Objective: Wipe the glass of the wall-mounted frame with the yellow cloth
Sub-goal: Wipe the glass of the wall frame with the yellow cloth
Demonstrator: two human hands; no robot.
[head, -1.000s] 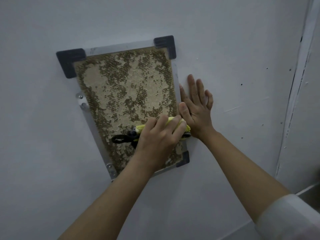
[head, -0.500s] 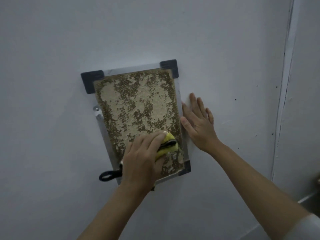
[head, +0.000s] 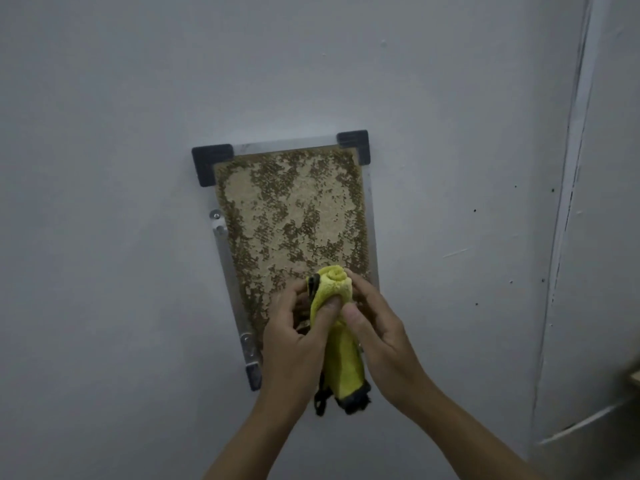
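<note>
The wall-mounted frame [head: 294,216] has a silver rim, dark corner caps and a mottled gold-brown panel behind its glass. In front of its lower part hangs the yellow cloth [head: 341,355], bunched into a long roll with a black edge and black loop at the bottom. My left hand [head: 294,344] grips the cloth from the left, thumb pressed on its upper part. My right hand [head: 377,330] holds it from the right, thumb and fingers pinching near the rolled top. Both hands hide the frame's lower right corner.
A plain grey wall [head: 104,237] surrounds the frame. A vertical trim strip [head: 571,168] runs down the right side, with a baseboard edge [head: 588,420] at the lower right. Small dark specks dot the wall right of the frame.
My right hand left the wall beside the frame and came onto the cloth. My left hand lifted the cloth off the glass; it now hangs as a roll between both hands.
</note>
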